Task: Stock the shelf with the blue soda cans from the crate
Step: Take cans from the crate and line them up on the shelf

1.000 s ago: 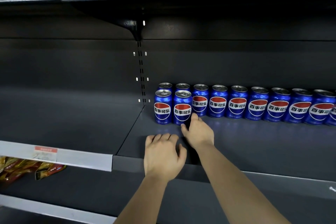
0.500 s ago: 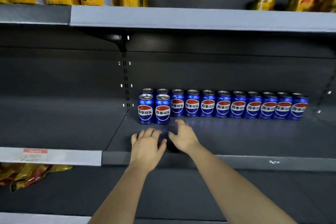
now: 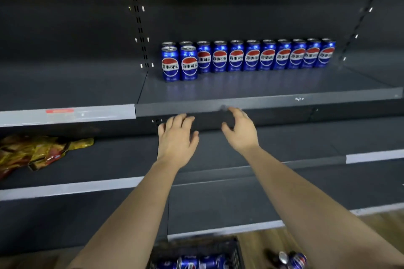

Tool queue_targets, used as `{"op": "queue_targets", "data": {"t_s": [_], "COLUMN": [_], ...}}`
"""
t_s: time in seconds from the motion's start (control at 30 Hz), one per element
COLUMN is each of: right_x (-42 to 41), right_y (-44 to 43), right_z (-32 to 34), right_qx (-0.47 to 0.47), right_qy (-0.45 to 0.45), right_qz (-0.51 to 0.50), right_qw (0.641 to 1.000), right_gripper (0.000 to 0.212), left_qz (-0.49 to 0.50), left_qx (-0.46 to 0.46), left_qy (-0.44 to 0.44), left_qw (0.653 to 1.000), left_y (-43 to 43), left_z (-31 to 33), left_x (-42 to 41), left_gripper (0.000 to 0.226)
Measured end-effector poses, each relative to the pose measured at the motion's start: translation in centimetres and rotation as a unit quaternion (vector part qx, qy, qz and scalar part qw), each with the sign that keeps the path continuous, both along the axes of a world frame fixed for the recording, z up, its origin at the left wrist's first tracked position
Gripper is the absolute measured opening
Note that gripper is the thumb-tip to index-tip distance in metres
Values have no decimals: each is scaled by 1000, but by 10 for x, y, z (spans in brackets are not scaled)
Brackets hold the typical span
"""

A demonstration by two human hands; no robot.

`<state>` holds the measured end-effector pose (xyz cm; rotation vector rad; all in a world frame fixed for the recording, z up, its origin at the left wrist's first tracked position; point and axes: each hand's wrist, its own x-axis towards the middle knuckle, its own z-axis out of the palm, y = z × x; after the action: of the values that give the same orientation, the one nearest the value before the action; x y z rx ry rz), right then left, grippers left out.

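Note:
Several blue soda cans (image 3: 251, 57) stand in a row at the back of the dark shelf (image 3: 262, 102), with two more cans (image 3: 179, 64) in front at the row's left end. My left hand (image 3: 177, 137) and my right hand (image 3: 239, 129) hover empty below the shelf's front edge, fingers loosely spread. A black crate (image 3: 196, 249) with more blue cans lying inside sits on the floor at the bottom edge. Another blue can (image 3: 293, 259) lies on the floor to the crate's right.
Yellow and red snack bags (image 3: 37, 153) lie on the lower shelf at left. A white price strip with a red label (image 3: 65, 113) runs along the left shelf bay. Two lower shelf boards jut out between my arms and the wooden floor (image 3: 371, 223).
Both hands have pulled back off the shelf and dropped below its front edge, away from the two front cans. My view tilted down, bringing the crate and floor into sight.

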<state>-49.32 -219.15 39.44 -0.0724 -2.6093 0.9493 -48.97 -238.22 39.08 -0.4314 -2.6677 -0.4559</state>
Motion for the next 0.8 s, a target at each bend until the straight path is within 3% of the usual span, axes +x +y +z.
{"op": "queue_targets", "data": {"t_s": [0.33, 0.8], "right_x": [61, 115], "right_y": [12, 31], "right_z": [-98, -255], "right_qx": [-20, 6], "right_qy": [-192, -396], "right_qz": [-37, 36], "right_qw": [980, 918], "right_gripper": [56, 51], "left_qz": [23, 49], "left_qx": [-75, -124], "left_qy": [-161, -312], "left_qw": [984, 941], "left_y": [-14, -14], "left_z": [-84, -217], "left_x": [48, 113], "left_gripper": [55, 53]}}
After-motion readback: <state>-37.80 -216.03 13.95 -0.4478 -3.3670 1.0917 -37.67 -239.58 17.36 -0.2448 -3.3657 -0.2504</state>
